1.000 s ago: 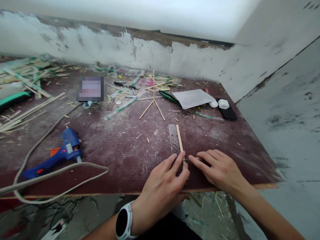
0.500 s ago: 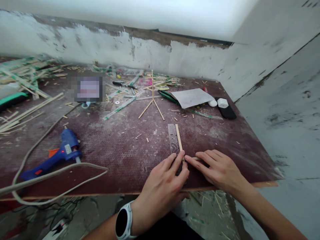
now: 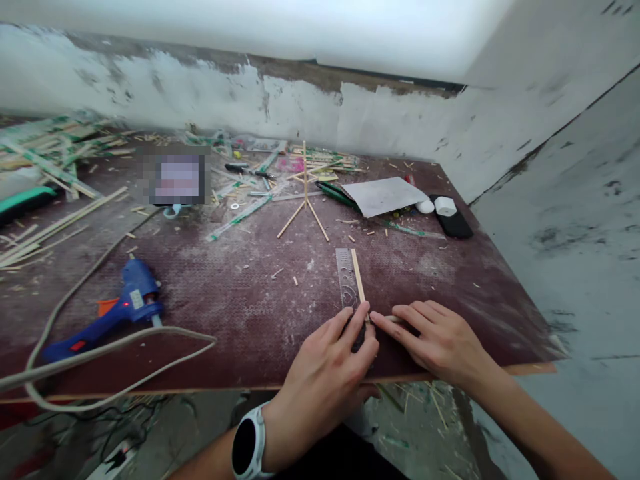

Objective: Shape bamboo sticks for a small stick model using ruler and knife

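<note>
The left hand is holding a wooden stick down along a ruler on the desk. The right hand is gripping a slim, mostly hidden tool just beside the stick.

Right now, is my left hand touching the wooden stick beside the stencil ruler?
Touching. The head view shows the left hand with a fingertip pressed on the wooden stick, beyond the stencil ruler's right edge.
</note>
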